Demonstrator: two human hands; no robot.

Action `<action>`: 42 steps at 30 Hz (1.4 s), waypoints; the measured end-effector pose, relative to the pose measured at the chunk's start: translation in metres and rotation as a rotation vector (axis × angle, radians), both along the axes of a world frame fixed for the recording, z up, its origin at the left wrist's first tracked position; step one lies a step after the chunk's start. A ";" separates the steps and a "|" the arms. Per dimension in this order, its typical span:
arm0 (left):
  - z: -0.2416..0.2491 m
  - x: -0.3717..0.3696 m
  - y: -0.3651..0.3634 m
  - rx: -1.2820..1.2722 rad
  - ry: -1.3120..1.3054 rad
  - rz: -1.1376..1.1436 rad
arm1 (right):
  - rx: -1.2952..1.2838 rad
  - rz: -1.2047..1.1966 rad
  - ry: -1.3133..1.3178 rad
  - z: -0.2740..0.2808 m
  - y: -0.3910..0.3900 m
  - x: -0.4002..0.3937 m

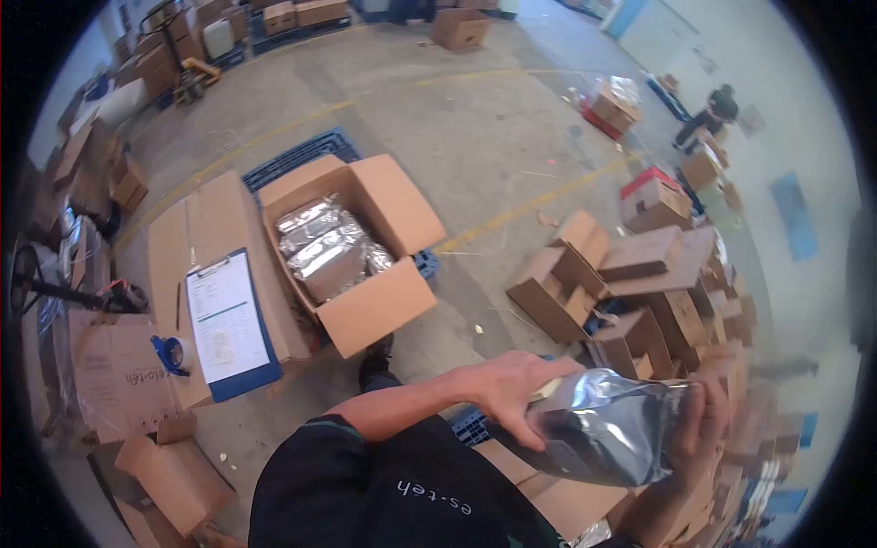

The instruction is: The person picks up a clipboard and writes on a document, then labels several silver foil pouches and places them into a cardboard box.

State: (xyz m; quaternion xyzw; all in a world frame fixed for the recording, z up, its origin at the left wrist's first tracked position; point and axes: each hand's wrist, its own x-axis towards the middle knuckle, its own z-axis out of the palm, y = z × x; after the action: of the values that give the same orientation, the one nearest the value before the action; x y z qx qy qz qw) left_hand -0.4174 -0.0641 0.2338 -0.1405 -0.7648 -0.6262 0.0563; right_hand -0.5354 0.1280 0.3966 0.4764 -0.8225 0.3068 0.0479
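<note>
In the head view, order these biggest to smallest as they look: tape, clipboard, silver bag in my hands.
1. Silver bag, though being nearer may flatter it
2. Clipboard
3. Tape

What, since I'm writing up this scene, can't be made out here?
All in the head view:
- Contents of the foil bag: hidden by its shiny wrapping.
- Bottom of the open box: covered by silvery packs.
- Small print on the sheet: too small.
- What the far person handles: too small.

Blue clipboard (248, 387) with printed sheet (219, 306), lying on a closed carton (212, 219); tape dispenser (172, 355) beside it. Yellow pallet jack (196, 75), near stacked boxes (157, 66). Co-worker (709, 117), dark-clothed, background.
</note>
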 end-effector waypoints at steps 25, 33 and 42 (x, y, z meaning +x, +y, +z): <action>-0.532 0.143 -0.267 -1.037 -1.260 0.692 | 0.481 -0.467 -0.991 -0.408 -0.046 0.032; -0.415 0.099 -0.296 -0.414 -1.166 1.079 | 0.573 -0.541 -1.059 -0.439 0.041 0.101; -0.257 0.011 -0.058 1.014 -1.090 0.017 | 0.305 -0.051 -0.372 -0.328 -0.093 0.083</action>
State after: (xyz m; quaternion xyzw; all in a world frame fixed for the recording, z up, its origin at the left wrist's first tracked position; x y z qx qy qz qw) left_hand -0.4062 -0.1223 -0.0235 0.2391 -0.3027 -0.8828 -0.2681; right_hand -0.4520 0.0345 0.0685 0.3923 -0.8658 0.2605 -0.1691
